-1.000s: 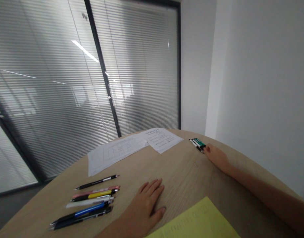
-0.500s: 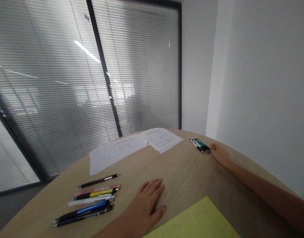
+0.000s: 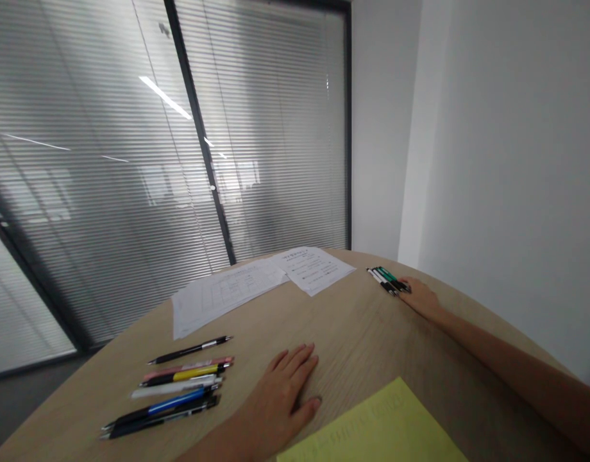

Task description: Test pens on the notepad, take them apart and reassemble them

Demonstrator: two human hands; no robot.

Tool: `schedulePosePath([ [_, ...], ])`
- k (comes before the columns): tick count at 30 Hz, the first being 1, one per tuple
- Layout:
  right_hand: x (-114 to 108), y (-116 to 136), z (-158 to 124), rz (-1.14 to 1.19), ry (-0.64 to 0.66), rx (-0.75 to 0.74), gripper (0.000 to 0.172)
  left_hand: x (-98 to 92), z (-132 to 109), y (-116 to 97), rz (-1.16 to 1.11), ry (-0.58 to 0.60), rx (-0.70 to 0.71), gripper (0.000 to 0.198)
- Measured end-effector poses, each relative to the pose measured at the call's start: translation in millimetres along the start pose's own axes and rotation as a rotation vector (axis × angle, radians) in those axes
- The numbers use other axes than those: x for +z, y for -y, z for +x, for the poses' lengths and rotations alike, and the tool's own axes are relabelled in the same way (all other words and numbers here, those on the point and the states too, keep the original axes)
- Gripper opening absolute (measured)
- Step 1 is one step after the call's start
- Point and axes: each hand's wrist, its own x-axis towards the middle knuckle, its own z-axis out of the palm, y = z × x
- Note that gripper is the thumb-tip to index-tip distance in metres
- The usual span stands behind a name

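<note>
My left hand [image 3: 283, 401] lies flat on the wooden table [image 3: 343, 333], fingers spread, holding nothing. At the right, my right hand [image 3: 419, 297] is at the lower ends of a small group of pens [image 3: 387, 281] with white, black and green barrels. Its fingertips touch the end of a green pen, and the thumb side is partly hidden. Left of my left hand lies a row of several pens: a black one [image 3: 190, 350] on its own, then a pink, a yellow [image 3: 186, 375], a white, a blue [image 3: 177, 403] and a dark one. A yellow sheet [image 3: 376, 430] lies at the near edge.
Printed white papers [image 3: 232, 289] lie along the far left side of the table, with another printed sheet [image 3: 314, 271] at the far middle. Beyond the table stand a glass partition with blinds [image 3: 276, 141] and a white wall [image 3: 506, 160].
My right hand has moved slightly left onto the ends of the green and black pens, its fingers drawn closer together. My left hand has stayed in place.
</note>
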Motion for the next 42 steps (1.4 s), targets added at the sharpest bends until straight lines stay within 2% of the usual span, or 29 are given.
schedulePosePath([
  [9,2.9,-3.1,0.7,-0.007,-0.010,-0.030,0.032,2.8,-0.9,2.7,0.012,-0.024,0.014,0.050],
  [18,3.6,-2.8,-0.3,-0.073,-0.064,-0.115,0.019,5.3,-1.0,3.9,-0.025,-0.048,0.024,0.051],
  [31,7.0,-10.2,3.3,-0.051,-0.029,-0.125,0.021,3.0,-0.3,2.1,-0.013,-0.030,0.017,0.050],
  [42,3.4,-5.9,3.4,-0.040,-0.013,-0.154,0.020,2.2,-1.1,1.4,-0.018,-0.038,0.020,0.050],
])
